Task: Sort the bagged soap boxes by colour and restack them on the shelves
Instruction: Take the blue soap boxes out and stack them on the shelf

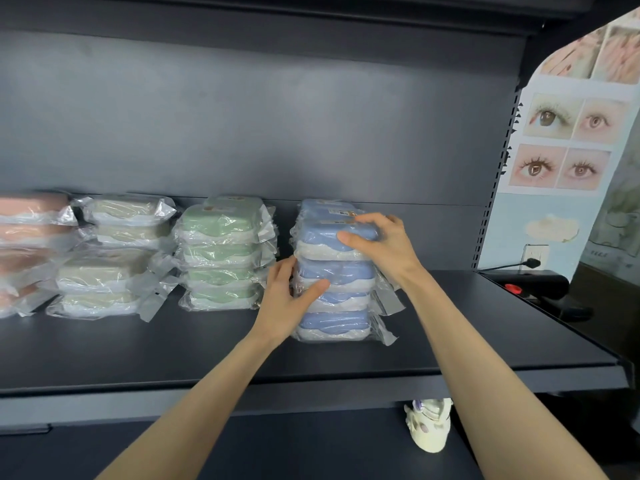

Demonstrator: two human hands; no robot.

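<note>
Four stacks of bagged soap boxes stand in a row on the dark shelf [450, 327]: pink [24, 251] at far left, beige [114, 258], green [221, 254], and blue [334, 282] at right. My left hand [289, 299] presses against the left side of the blue stack, thumb across the front of a middle box. My right hand [381, 244] lies over the right end of the top blue box [322, 233], thumb on its front and fingers curled over the top. The blue stack's right side is partly hidden behind my right hand.
The shelf's right part and front strip are bare up to the edge. A black device with a red cap [540, 289] and a plugged-in cable lie right of the shelf. A pale shoe [429, 427] shows below. A poster of eyes [568, 143] hangs at right.
</note>
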